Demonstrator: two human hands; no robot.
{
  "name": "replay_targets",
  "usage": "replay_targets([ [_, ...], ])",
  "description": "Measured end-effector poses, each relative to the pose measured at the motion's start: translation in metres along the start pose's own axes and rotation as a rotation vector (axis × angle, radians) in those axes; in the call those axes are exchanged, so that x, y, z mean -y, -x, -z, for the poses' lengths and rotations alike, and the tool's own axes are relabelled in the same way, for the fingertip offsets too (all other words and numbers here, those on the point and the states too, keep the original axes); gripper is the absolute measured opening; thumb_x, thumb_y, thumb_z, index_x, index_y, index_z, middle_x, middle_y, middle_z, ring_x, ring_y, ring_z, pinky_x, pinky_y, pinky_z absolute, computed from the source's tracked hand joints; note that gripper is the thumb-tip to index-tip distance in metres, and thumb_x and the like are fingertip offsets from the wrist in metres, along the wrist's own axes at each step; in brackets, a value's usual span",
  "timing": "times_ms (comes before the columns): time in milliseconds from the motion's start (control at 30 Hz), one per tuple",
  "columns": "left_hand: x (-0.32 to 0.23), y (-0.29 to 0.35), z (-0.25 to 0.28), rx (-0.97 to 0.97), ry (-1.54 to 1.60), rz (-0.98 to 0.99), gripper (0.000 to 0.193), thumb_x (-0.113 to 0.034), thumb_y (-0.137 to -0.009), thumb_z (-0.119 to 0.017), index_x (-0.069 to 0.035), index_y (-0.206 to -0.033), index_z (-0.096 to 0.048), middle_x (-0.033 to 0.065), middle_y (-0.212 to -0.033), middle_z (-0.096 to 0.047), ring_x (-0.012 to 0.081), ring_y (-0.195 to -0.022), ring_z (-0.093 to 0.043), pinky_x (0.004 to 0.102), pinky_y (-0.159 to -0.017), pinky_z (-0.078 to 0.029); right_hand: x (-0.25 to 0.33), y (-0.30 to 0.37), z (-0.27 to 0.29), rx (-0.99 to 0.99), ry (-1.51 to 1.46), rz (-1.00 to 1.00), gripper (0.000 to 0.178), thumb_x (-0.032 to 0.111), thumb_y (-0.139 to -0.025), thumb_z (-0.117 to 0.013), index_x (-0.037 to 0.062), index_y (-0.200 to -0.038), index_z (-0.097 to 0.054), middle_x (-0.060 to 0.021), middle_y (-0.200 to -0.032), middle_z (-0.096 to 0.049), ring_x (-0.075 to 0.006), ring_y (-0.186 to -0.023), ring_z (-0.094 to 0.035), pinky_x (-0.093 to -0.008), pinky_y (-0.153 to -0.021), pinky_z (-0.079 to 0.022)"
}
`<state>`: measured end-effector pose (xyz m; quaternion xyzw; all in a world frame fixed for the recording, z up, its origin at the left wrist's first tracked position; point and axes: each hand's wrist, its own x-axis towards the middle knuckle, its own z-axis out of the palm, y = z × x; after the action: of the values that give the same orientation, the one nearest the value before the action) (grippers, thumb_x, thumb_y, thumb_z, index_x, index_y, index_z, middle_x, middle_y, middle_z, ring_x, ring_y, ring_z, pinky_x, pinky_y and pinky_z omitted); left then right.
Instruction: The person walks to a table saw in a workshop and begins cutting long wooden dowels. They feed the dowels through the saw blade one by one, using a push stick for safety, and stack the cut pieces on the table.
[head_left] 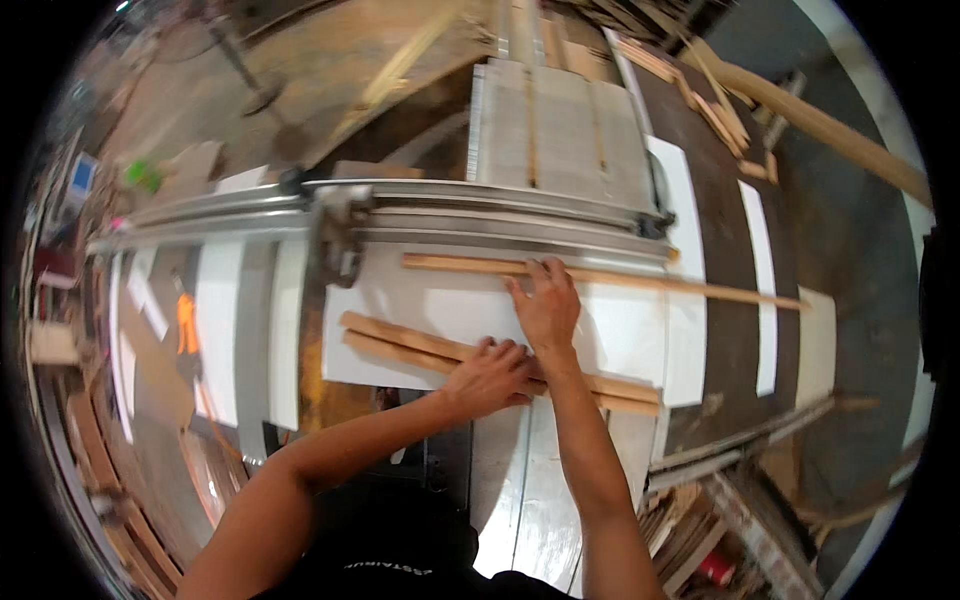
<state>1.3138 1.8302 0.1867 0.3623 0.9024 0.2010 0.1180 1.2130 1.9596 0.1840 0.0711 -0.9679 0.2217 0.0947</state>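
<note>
Two wooden strips (405, 338) lie side by side at a slant on a white board (455, 295). My left hand (490, 380) is over their middle, its fingers bent around them and hiding part of both. A longer, thin wooden strip (640, 281) runs along the near side of a metal fence (480, 225). On this strip my right hand (548, 305) has its fingertips, with the thumb bent in on the near side. The long strip's right end reaches past the white board over the dark table.
A slotted grey machine table (560, 130) stands beyond the fence. An orange-handled tool (187, 322) lies at the left among white strips. Wood offcuts (715, 120) rest on the dark table (725, 250) at the right. More scrap wood (690, 535) is piled at the lower right.
</note>
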Motion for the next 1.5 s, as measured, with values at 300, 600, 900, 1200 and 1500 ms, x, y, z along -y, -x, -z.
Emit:
replay_targets([
  [300,0.083,-0.104,0.057,-0.428,-0.223,0.156,0.092,-0.051,-0.077,-0.077,-0.004,-0.147,-0.038,0.0195,-0.146,-0.038,0.0379,-0.138,-0.034,0.0580,-0.115,-0.024,-0.285,-0.005,0.150,0.021,0.451,-0.200,0.058,0.025,-0.083,-0.076,0.0105,-0.136,-0.057,-0.0189,-0.143,-0.052,-0.0356,-0.133,-0.048,-0.0427,-0.109,-0.043],
  [600,0.092,-0.137,0.035,-0.511,-0.272,0.082,0.081,-0.043,-0.081,-0.074,-0.007,-0.146,-0.041,0.0150,-0.132,-0.046,0.0313,-0.124,-0.042,0.0574,-0.105,-0.027,-0.502,0.001,0.207,0.033,-0.045,-0.260,0.041,0.021,-0.098,-0.064,-0.0039,-0.131,-0.057,-0.0165,-0.122,-0.065,-0.0272,-0.115,-0.061,-0.0384,-0.101,-0.047],
  [900,0.108,-0.112,0.056,-0.353,-0.303,0.112,0.070,-0.016,-0.080,-0.070,-0.001,-0.142,-0.042,0.0136,-0.123,-0.048,0.0299,-0.119,-0.044,0.0501,-0.098,-0.031,-0.364,-0.049,0.164,0.167,0.404,-0.129,0.038,0.022,-0.095,-0.066,-0.0050,-0.122,-0.061,-0.0196,-0.118,-0.065,-0.0331,-0.108,-0.064,-0.0410,-0.094,-0.049],
  [1200,0.083,-0.147,0.042,-0.384,-0.282,0.185,0.083,-0.049,-0.080,-0.070,-0.001,-0.141,-0.042,0.0153,-0.126,-0.048,0.0324,-0.122,-0.042,0.0537,-0.104,-0.027,-0.377,-0.035,0.156,0.102,0.424,-0.046,0.030,0.018,-0.091,-0.068,-0.0026,-0.113,-0.064,-0.0181,-0.111,-0.066,-0.0352,-0.103,-0.062,-0.0430,-0.092,-0.049],
  [1500,0.078,-0.166,0.032,-0.469,-0.245,0.187,0.080,-0.046,-0.077,-0.079,-0.001,-0.136,-0.048,0.0146,-0.130,-0.051,0.0295,-0.119,-0.048,0.0512,-0.100,-0.032,-0.349,-0.065,0.174,0.207,0.507,-0.054,0.048,0.023,-0.081,-0.079,0.0037,-0.123,-0.068,-0.0161,-0.125,-0.066,-0.0348,-0.115,-0.060,-0.0452,-0.102,-0.047],
])
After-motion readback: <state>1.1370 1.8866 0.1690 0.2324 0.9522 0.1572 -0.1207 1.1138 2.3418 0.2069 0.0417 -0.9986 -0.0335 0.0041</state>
